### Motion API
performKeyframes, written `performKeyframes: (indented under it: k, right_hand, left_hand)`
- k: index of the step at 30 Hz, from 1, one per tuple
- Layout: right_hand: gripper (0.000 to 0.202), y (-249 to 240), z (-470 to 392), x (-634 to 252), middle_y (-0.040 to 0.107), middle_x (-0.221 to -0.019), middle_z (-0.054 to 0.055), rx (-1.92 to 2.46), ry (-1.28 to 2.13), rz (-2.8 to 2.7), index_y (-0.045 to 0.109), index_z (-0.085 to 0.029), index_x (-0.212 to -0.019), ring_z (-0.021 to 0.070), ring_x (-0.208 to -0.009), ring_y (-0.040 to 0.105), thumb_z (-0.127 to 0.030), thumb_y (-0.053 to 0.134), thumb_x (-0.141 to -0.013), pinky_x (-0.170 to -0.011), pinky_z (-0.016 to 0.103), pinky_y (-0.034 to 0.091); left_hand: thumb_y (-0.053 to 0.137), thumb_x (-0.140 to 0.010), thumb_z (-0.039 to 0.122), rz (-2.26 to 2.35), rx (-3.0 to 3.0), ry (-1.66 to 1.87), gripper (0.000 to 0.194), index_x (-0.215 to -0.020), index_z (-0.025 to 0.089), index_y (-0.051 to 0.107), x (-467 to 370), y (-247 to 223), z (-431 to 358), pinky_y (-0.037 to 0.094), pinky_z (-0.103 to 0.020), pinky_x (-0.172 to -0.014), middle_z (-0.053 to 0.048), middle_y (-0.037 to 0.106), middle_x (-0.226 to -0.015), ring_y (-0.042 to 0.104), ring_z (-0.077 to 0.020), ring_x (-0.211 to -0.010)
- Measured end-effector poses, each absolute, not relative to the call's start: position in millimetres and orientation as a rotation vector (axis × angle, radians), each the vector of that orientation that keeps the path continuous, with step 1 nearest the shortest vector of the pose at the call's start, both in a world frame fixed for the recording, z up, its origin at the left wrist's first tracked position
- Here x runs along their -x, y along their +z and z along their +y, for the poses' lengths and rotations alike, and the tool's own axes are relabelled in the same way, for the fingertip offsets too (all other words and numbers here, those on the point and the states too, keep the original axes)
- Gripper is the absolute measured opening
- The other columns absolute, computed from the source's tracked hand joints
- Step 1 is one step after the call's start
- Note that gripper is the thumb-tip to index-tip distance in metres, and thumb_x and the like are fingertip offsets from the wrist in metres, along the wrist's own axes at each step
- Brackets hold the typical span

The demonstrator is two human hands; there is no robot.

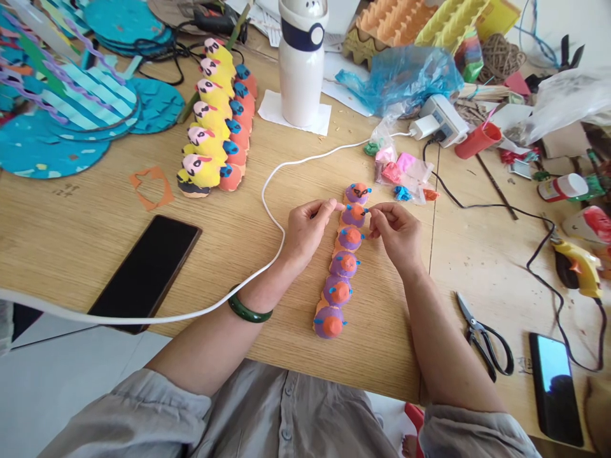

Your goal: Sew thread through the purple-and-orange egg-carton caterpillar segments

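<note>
Surface (pixel 224 267) supports purple strip (pixel 340 266). Your left fingers (pixel 328 205) and right fingers (pixel 380 221) flank one dome (pixel 354 217), presumably steadying it (pinching: cannot tell).

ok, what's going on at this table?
Someone's left hand and right hand are at opposite sides of the second bump from the far end of a six-bump purple-and-orange strip. The farthest bump has dark marks; the nearest four show none. Scissors lie unheld to the right.

Loose grey cloth shirt (pixel 258 413) here, round buttons (pixel 286 434) down the front, wide sleeves (pixel 143 416), glossy dark-green bangle (pixel 248 313) circling the left forearm (pixel 273 283)!
</note>
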State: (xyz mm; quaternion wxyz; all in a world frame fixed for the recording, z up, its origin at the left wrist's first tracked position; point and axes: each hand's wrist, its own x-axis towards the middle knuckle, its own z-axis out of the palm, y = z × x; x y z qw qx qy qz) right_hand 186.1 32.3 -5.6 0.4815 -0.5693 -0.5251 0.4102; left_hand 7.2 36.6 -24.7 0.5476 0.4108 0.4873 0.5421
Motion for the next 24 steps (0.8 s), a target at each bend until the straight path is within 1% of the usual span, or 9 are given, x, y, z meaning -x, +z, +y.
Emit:
performKeyframes:
  k: [5, 9, 15, 17, 18, 19, 21, 22, 24]
  right_hand:
    - [0.016, -13.0, 12.2, -185.7, 0.059, -0.059, -0.006, 1.428, 0.871, -1.309, 0.072, -0.023, -0.096, 0.0090, -0.047, 0.054, -0.036, 0.066, -0.090, -0.049, 0.024, 0.047]
    - [0.025, -18.5, 0.2, -179.9, 0.063, -0.065, -0.005, 1.464, 0.729, -1.506, 0.074, -0.025, -0.112, 0.0103, -0.054, 0.057, -0.027, 0.061, -0.091, -0.055, 0.026, 0.048]
    - [0.024, -7.0, -7.0, -180.0, 0.063, -0.066, -0.004, 1.475, 0.746, -1.380, 0.074, -0.024, -0.112, 0.0112, -0.057, 0.060, -0.026, 0.057, -0.094, -0.056, 0.026, 0.052]
    - [0.021, -3.8, -12.2, -181.3, 0.062, -0.065, -0.004, 1.502, 0.766, -1.317, 0.074, -0.023, -0.107, 0.0104, -0.054, 0.058, -0.027, 0.057, -0.095, -0.054, 0.026, 0.052]
    - [0.020, -3.2, -15.9, -181.1, 0.062, -0.066, -0.004, 1.515, 0.757, -1.293, 0.074, -0.023, -0.105, 0.0103, -0.054, 0.058, -0.027, 0.057, -0.095, -0.055, 0.026, 0.052]
    - [0.019, -3.4, -20.1, -180.0, 0.062, -0.067, -0.004, 1.519, 0.729, -1.280, 0.074, -0.024, -0.104, 0.0107, -0.056, 0.058, -0.027, 0.057, -0.095, -0.056, 0.027, 0.053]
    - [0.018, -5.7, -29.5, -175.2, 0.065, -0.076, -0.001, 1.512, 0.610, -1.293, 0.074, -0.025, -0.104, 0.0129, -0.065, 0.062, -0.025, 0.057, -0.096, -0.060, 0.029, 0.055]
    - [0.018, -7.4, -34.1, -171.8, 0.067, -0.084, 0.001, 1.493, 0.505, -1.320, 0.073, -0.026, -0.104, 0.0148, -0.073, 0.063, -0.024, 0.057, -0.096, -0.063, 0.030, 0.055]
    - [0.019, -10.9, -41.4, -163.9, 0.069, -0.092, 0.003, 1.455, 0.323, -1.437, 0.073, -0.026, -0.105, 0.0166, -0.078, 0.063, -0.021, 0.057, -0.097, -0.068, 0.034, 0.056]
  left_hand:
    - [0.067, -0.090, 0.046, 1.165, -0.986, 1.266, 0.033, -0.076, 0.019, 0.078, -6.9, -26.6, 36.5, 0.029, -0.026, -0.050, 0.004, 0.042, -0.058, 0.034, -0.0090, -0.053]
    - [0.068, -0.090, 0.047, 1.153, -0.996, 1.262, 0.032, -0.077, 0.019, 0.079, -6.9, -25.2, 35.1, 0.030, -0.026, -0.050, 0.004, 0.044, -0.058, 0.035, -0.0089, -0.053]
    - [0.072, -0.087, 0.044, 0.994, -0.819, 1.194, 0.029, -0.078, 0.018, 0.079, -8.4, -17.1, 35.5, 0.024, -0.025, -0.045, 0.004, 0.042, -0.060, 0.029, -0.0058, -0.048]
    - [0.071, -0.089, 0.045, 0.860, -0.725, 1.176, 0.028, -0.083, 0.018, 0.078, -9.1, -14.2, 36.1, 0.029, -0.023, -0.044, 0.003, 0.049, -0.064, 0.034, -0.0050, -0.048]
    - [0.069, -0.090, 0.046, 0.795, -0.688, 1.172, 0.029, -0.086, 0.019, 0.079, -9.4, -12.4, 36.1, 0.036, -0.023, -0.046, 0.002, 0.054, -0.068, 0.041, -0.0053, -0.050]
    - [0.067, -0.093, 0.047, 0.740, -0.662, 1.167, 0.031, -0.091, 0.019, 0.079, -9.7, -10.3, 35.8, 0.044, -0.023, -0.051, 0.000, 0.059, -0.073, 0.050, -0.0067, -0.055]
    - [0.057, -0.098, 0.051, 0.667, -0.667, 1.136, 0.037, -0.099, 0.020, 0.078, -9.9, -5.3, 34.3, 0.058, -0.028, -0.070, -0.006, 0.070, -0.090, 0.069, -0.0131, -0.078]
    - [0.052, -0.101, 0.052, 0.647, -0.695, 1.114, 0.041, -0.103, 0.021, 0.077, -9.9, -2.5, 33.2, 0.061, -0.032, -0.081, -0.009, 0.074, -0.101, 0.073, -0.0173, -0.094]
    - [0.047, -0.103, 0.049, 0.612, -0.769, 1.071, 0.040, -0.109, 0.021, 0.076, -9.6, 2.4, 30.8, 0.061, -0.038, -0.097, -0.011, 0.073, -0.122, 0.069, -0.0241, -0.122]
